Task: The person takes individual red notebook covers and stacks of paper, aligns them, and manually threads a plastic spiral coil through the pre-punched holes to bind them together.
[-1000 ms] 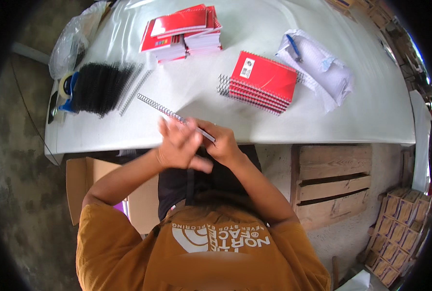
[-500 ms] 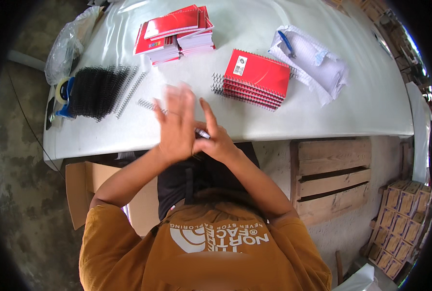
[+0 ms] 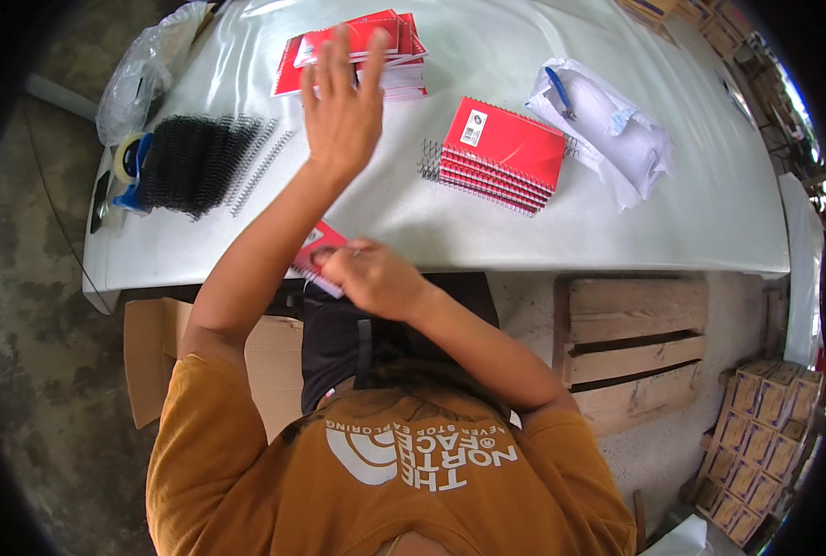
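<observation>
My left hand (image 3: 343, 120) is stretched out over the table with its fingers spread, holding nothing. Its fingertips overlap a pile of red-covered notebooks (image 3: 288, 69) at the back; whether they touch it I cannot tell. At the table's front edge, my right hand (image 3: 374, 280) is closed on a small red notebook (image 3: 315, 243), whose near part the fingers hide. To the right stands a neat stack of red spiral notebooks (image 3: 515, 139) with wire coils along their edges. A bundle of black wire binding coils (image 3: 195, 167) lies to the left, with a single coil (image 3: 263, 173) beside it.
Blue-handled pliers (image 3: 558, 88) rest on crumpled white paper (image 3: 617, 139) at the right. A tape dispenser (image 3: 130, 176) and a plastic bag (image 3: 149, 74) are at the left edge. Below stand an open cardboard box (image 3: 153, 347), a wooden pallet (image 3: 635, 347) and stacked boxes (image 3: 765, 417).
My left hand has swung away from my right hand toward the notebook pile. A red notebook now shows in my right hand, where a small whitish object showed before.
</observation>
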`<act>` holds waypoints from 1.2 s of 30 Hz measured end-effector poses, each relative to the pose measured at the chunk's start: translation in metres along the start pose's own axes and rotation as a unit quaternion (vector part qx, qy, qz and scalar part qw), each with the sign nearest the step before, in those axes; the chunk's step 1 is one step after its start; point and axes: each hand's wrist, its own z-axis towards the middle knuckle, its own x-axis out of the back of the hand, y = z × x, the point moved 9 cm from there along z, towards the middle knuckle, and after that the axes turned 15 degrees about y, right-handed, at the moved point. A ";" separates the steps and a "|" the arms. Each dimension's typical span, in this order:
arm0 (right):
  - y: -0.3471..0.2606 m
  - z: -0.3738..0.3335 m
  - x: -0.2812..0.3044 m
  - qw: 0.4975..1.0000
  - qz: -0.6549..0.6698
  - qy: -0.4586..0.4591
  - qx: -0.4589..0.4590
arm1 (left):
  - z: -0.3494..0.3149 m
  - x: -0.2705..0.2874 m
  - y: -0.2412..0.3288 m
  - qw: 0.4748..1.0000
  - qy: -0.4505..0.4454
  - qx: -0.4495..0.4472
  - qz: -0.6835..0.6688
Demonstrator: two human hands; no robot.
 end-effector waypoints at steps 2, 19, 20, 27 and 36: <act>0.039 -0.003 0.029 0.983 0.024 0.043 -0.177 | 0.024 0.023 -0.002 0.998 0.046 0.032 -0.024; 0.068 -0.008 0.050 0.925 0.160 0.064 -0.339 | -0.027 0.088 0.017 0.971 0.152 -0.035 -0.180; 0.065 -0.005 0.052 0.925 0.154 0.072 -0.341 | -0.035 0.081 0.018 0.977 0.114 -0.003 -0.181; 0.076 -0.017 0.051 0.902 0.207 0.060 -0.374 | -0.156 0.087 0.057 0.949 -0.108 -0.140 -0.261; 0.053 -0.004 0.041 0.979 0.017 -0.034 -0.200 | -0.071 0.056 0.031 0.904 -0.230 0.149 -0.328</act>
